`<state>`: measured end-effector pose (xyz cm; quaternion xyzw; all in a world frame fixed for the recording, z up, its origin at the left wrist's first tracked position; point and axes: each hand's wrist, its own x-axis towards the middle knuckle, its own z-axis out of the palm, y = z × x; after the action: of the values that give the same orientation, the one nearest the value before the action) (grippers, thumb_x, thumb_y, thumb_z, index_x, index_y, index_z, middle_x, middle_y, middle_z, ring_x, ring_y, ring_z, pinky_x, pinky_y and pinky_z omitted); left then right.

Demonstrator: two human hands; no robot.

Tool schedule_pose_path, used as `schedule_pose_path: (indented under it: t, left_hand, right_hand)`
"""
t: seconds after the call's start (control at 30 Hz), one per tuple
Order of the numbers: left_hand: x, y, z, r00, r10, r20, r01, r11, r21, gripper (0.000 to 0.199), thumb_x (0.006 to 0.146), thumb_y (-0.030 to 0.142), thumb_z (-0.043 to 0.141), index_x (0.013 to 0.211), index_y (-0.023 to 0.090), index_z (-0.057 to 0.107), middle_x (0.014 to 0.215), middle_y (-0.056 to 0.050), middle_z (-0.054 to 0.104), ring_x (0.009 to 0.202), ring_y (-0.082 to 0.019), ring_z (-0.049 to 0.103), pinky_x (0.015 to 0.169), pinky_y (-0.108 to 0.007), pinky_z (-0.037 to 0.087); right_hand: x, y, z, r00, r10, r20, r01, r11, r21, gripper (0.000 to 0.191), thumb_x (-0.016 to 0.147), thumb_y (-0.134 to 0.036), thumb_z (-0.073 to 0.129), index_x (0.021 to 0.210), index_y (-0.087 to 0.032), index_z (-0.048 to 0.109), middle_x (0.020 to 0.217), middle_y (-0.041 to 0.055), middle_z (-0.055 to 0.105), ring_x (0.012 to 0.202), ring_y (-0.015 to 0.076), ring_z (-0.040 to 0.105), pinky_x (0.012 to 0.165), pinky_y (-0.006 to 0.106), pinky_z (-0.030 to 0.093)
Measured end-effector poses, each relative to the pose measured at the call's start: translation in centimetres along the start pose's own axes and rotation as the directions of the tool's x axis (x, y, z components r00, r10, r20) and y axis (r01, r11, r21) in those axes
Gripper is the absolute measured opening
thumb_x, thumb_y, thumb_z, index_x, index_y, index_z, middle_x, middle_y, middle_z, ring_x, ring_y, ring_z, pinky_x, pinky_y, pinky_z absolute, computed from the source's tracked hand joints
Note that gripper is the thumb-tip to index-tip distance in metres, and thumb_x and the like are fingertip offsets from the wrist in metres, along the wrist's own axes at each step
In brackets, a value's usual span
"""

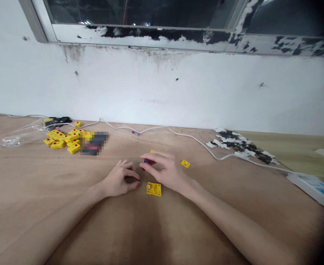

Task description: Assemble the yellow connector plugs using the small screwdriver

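Observation:
My right hand (162, 167) pinches a small dark purple and red piece (147, 162) between thumb and fingers. To its left, my left hand (123, 178) rests low over the table with thumb and index fingertips together; whatever is between them is too small to make out. A yellow open casing (154, 189) lies just below my right hand, its inner side up, with a small whitish part in its left end. A flat yellow plate (185, 163) lies right of my right hand. Another yellow piece (154, 151) is mostly hidden behind that hand.
Several yellow boxes with red dots (58, 137) are piled at the left, beside a clear plastic bag (21, 136). A white cable (189, 136) crosses the table's back. A purple-red piece (136, 133) lies near it. Black and white parts (239, 145) are heaped at the right.

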<state>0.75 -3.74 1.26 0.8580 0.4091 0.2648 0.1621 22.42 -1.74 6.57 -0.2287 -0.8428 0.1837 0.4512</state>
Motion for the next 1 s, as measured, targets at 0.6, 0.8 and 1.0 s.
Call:
schedule_pose_path:
  t: [0.6, 0.8, 1.0]
  left_hand:
    - [-0.1, 0.0, 1.1, 0.998, -0.008, -0.060, 0.005, 0.999, -0.053, 0.012, 0.085, 0.028, 0.072, 0.075, 0.027, 0.078, 0.093, -0.001, 0.073, 0.093, -0.018, 0.062, 0.086, -0.034, 0.044]
    - [-0.1, 0.2, 1.5, 0.995, -0.026, -0.100, 0.018, 0.997, -0.079, 0.010, 0.080, 0.021, 0.074, 0.071, 0.024, 0.078, 0.093, 0.000, 0.073, 0.090, -0.017, 0.061, 0.085, -0.032, 0.045]
    - [0.0, 0.9, 1.9, 0.984, -0.117, -0.133, 0.110, 0.992, -0.057, 0.012, 0.076, 0.018, 0.074, 0.065, 0.022, 0.074, 0.089, -0.001, 0.072, 0.091, -0.019, 0.063, 0.086, -0.032, 0.045]
  right_hand:
    - [0.9, -1.3, 0.4, 0.999, 0.040, 0.035, -0.039, 0.998, -0.046, 0.007, 0.090, -0.025, 0.067, 0.092, -0.022, 0.073, 0.080, 0.0013, 0.070, 0.069, 0.0145, 0.062, 0.066, 0.027, 0.051]
    - [0.8, -1.8, 0.5, 0.986, 0.015, 0.169, -0.027, 0.997, 0.072, 0.020, 0.088, -0.006, 0.058, 0.090, -0.020, 0.072, 0.081, 0.0004, 0.072, 0.071, 0.0119, 0.062, 0.068, 0.024, 0.048]
    - [0.4, -1.3, 0.3, 0.962, 0.165, 0.216, -0.196, 0.972, 0.127, 0.026, 0.085, -0.003, 0.052, 0.091, -0.021, 0.069, 0.083, -0.0008, 0.071, 0.071, 0.0112, 0.063, 0.062, 0.021, 0.048]
